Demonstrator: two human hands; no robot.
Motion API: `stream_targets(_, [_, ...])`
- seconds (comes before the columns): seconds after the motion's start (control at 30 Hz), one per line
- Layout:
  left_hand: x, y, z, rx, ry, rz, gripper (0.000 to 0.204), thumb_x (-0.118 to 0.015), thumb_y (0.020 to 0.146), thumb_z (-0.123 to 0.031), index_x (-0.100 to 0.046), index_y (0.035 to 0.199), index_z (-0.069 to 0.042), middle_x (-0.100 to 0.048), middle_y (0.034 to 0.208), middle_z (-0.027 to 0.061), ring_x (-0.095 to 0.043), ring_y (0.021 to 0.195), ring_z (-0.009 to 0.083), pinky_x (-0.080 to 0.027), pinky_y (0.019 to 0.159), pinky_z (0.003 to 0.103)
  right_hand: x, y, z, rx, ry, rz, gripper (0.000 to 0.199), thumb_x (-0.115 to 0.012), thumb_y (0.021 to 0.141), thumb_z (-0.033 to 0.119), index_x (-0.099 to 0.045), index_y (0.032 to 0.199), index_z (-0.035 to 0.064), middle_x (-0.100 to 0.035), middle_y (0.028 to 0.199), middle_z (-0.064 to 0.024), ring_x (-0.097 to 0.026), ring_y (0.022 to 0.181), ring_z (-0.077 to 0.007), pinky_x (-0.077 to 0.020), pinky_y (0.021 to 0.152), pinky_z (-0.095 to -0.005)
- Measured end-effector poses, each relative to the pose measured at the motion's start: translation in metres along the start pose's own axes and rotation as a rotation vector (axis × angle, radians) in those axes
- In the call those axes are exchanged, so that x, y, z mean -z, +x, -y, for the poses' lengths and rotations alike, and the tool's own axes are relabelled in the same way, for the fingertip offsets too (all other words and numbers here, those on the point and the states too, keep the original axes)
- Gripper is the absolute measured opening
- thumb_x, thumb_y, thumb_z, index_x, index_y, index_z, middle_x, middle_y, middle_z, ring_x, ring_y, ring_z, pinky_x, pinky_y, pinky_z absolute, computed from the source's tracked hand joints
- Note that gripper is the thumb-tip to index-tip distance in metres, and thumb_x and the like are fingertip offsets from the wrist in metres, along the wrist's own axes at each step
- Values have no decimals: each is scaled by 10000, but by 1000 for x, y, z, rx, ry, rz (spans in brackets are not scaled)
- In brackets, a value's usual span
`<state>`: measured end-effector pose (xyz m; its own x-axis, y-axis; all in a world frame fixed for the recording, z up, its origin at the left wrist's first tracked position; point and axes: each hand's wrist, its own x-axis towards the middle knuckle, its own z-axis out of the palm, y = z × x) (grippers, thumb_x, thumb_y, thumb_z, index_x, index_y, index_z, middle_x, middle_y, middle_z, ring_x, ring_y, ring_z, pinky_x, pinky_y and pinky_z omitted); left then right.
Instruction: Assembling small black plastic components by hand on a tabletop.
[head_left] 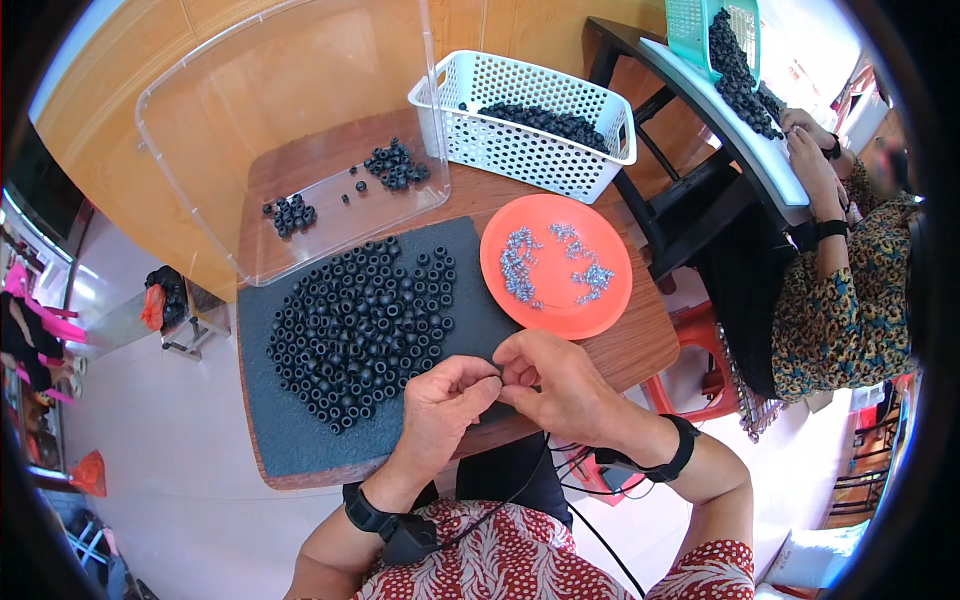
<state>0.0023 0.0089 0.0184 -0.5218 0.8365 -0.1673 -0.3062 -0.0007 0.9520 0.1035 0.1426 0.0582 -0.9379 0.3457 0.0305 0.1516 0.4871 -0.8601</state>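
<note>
1. Floor (150, 450) of pale tile shows at the far left, with a small stand and bags blurred near the rim.
2. A clear plastic bin (290, 130) sits tilted at the far left of the wooden table (640, 345), a few black rings scattered inside it.
3. A dark foam mat (275, 430) covers the near left of the table and carries a heap of black rubber rings (365, 325).
4. The left hand (440, 405) rests at the mat's near right edge, fingers curled, tips pinched against those of the right hand (560, 385).
5. What the two hands pinch between them is too small and hidden by the fingertips to make out; the ring heap lies just left of the hands.
6. An orange plate (600, 310) with small silvery metal parts (520, 265) sits just beyond the right hand.
7. A white basket (520, 150) of more rings stands farther back.
8. At the far right another person's hands (815, 150) work at a second table, partly cut off.
</note>
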Motion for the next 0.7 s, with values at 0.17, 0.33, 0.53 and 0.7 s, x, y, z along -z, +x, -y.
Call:
stream_targets(0.17, [-2, 0, 6, -97, -88, -2, 175, -593, 872, -129, -605, 996, -5, -577, 804, -12, -489, 668, 32, -403, 555, 174, -2, 0, 0, -67, 140, -14, 250, -646, 736, 6, -520, 951, -11, -566, 780, -89, -581, 710, -175, -477, 634, -296])
stream_targets(0.33, [4, 2, 2, -172, 111, 27, 175, -587, 867, -98, -574, 984, 31, -584, 805, 34, -513, 658, 65, -425, 573, 185, -3, -1, -3, -126, 316, 6, 247, -642, 740, -6, -525, 957, -11, -550, 777, -59, -562, 705, -118, -477, 643, -262])
stream_targets(0.53, [-1, 7, 7, 36, -414, -27, 141, -499, 913, -113, -542, 957, 15, -589, 845, 73, -552, 681, 132, -466, 627, 255, -8, -3, -1, -96, 207, -100, 233, -654, 733, 12, -525, 927, -5, -539, 762, -56, -543, 704, -132, -461, 637, -282])
stream_targets(0.7, [2, 8, 5, 129, -705, -39, 172, -465, 930, -145, -541, 970, 4, -596, 913, 91, -583, 817, 172, -473, 741, 313, -25, 2, -1, 441, -265, -302, 217, -632, 663, -11, -525, 849, 23, -495, 758, -106, -468, 712, -288, -389, 623, -383])
